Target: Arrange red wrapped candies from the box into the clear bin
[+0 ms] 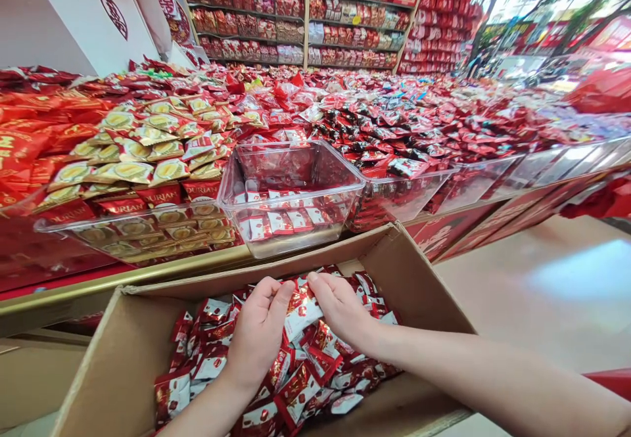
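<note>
Both hands are over an open cardboard box holding many small red-and-white wrapped candies. My left hand is closed, thumb and fingers pinching the left side of a candy packet. On the packet's other side, my right hand grips it with thumb on top. The fingers underneath are mostly hidden. Just beyond the box stands a clear plastic bin, with rows of similar red-and-white packets lined up in its bottom.
Left of the clear bin, durian packets are heaped in another bin. Dark red packets pile up to the right. A gold rail runs along the display's front edge. Stocked shelves stand behind, and pale floor shows at right.
</note>
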`<state>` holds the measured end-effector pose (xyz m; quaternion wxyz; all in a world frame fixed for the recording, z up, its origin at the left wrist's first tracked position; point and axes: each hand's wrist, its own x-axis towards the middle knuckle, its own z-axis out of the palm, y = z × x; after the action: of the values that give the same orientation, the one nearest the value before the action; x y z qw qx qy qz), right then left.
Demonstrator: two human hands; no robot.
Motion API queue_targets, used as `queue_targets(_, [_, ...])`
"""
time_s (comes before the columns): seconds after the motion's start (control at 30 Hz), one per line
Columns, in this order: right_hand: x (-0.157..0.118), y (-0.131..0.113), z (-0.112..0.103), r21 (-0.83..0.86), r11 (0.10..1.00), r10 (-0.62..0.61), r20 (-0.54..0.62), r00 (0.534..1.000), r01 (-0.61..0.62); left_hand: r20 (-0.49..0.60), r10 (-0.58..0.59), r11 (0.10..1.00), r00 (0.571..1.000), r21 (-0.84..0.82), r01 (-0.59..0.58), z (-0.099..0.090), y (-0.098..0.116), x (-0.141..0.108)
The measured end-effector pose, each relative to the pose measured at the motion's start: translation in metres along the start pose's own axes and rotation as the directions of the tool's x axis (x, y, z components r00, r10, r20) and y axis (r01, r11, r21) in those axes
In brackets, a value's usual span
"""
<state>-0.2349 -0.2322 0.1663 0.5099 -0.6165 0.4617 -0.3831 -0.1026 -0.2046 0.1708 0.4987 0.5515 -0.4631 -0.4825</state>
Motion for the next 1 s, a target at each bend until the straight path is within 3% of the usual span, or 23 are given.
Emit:
queue_targets(0.13, [-0.006, -0.002, 0.003, 0.115, 0.993, 0.019, -0.005, 1.0, -0.018, 0.039, -0.06, 0.987, 0.997, -0.146, 0.065, 0.007, 0.003, -0.004])
queue_targets(0.27, [-0.003, -0.006, 0.0, 0.001, 0.999, -0.036, -0.049, 0.998, 0.036, -0.001, -0.161, 0.941, 0.987, -0.302, 0.153, 0.01, 0.008, -0.01])
queue_targets(0.43, [0.001, -0.002, -0.003, 0.034, 0.999, 0.024, -0.002, 1.0, -0.024, 0.094, -0.291, 0.937, 0.952, -0.175, 0.303, 0.012, 0.006, -0.013])
queue_targets(0.6, [-0.003, 0.002, 0.002, 0.136, 0.991, 0.012, -0.043, 0.999, -0.006, 0.063, -0.27, 0.957, 0.961, -0.093, 0.275, 0.011, 0.003, -0.01])
queue_targets(0.77, [-0.003, -0.004, 0.001, 0.377, 0.92, 0.089, 0.056, 0.994, -0.103, 0.069, -0.268, 0.954, 0.961, -0.123, 0.275, 0.007, 0.012, -0.008])
queue_targets(1.0, [0.001, -0.004, -0.002, 0.357, 0.93, 0.062, 0.077, 0.995, -0.086, 0.011, -0.144, 0.979, 0.99, -0.143, 0.144, -0.009, 0.016, -0.001])
